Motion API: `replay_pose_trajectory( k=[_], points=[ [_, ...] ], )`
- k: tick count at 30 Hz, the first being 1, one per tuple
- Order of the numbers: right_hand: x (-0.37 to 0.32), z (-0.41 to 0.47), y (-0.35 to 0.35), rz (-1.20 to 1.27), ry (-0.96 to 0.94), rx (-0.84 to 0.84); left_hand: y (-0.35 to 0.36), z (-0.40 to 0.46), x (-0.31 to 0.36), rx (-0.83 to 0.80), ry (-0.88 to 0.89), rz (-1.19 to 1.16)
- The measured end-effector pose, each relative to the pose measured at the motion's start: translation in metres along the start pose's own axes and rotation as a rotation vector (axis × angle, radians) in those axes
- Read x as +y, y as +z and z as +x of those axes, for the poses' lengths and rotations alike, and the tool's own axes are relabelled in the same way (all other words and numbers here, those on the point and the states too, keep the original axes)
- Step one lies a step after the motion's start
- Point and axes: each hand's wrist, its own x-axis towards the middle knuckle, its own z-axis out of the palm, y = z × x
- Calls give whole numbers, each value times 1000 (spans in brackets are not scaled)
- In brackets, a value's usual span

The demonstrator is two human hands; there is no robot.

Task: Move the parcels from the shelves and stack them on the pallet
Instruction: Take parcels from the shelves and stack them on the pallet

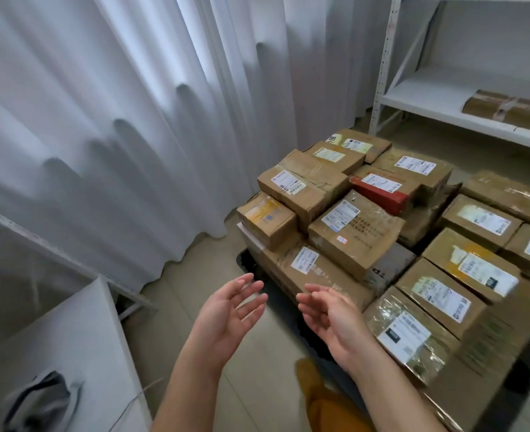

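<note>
Your left hand [230,310] and right hand [326,316] are both up in front of you, palms turned toward each other, fingers spread and relaxed, holding nothing. Just beyond your fingertips sits the stack of parcels [344,219], brown cardboard boxes packed edge to edge and piled at least two deep. The dark pallet [246,260] shows only as a black edge under the nearest box, ahead of your left hand. A second run of taped boxes [463,294] stretches away past your right hand. Among them, farther out from your right hand, one red box [379,191] stands out. Nearly every parcel carries a white shipping label with barcodes; the print is too small to read. One lower box shows the letters "di" on its grey side. Far ahead and to the right of your right hand, a white metal shelf [444,116] holds one flat taped parcel [513,109]. Another white shelf [54,322] sits beside your left forearm, with a grey bundle [42,397] on it. White curtains [117,120] hang behind, over a pale tiled floor [201,288].
</note>
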Motion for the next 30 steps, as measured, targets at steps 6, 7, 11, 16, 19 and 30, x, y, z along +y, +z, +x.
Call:
replay_pose_trajectory(
  k=[6,7,11,16,19,30],
  points=[
    [37,-77,-63,-17,81,25,-1,-72,-56,36,3,18],
    [35,-86,-74,-2,64,29,5,-81,-60,31,13,21],
    [19,-115,-121,71,-16,67,44,-114,-85,-38,34,34],
    [-5,-158,-204,141,-96,117,125,-142,-133,-137,0,132],
    [-25,-186,-277,207,-147,197,195,-157,-172,-213,-45,199],
    [-99,-316,-656,483,-425,594,539,-274,-434,-633,-300,454]
  ],
)
